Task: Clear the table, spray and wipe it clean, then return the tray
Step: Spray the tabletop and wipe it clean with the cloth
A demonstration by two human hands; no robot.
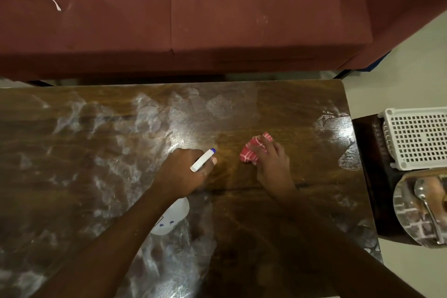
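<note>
My left hand grips a white spray bottle with a blue-tipped nozzle, held over the middle of the dark wooden table. The bottle's body shows below my forearm. My right hand presses a crumpled red-and-white striped cloth onto the table just right of centre. White powdery smears cover the left half and the right edge of the tabletop. A patch around the cloth looks cleaner and darker.
A dark red sofa runs along the far side of the table. To the right a low dark stool carries a white perforated plastic tray and a steel plate with a spoon. Pale floor lies at the far right.
</note>
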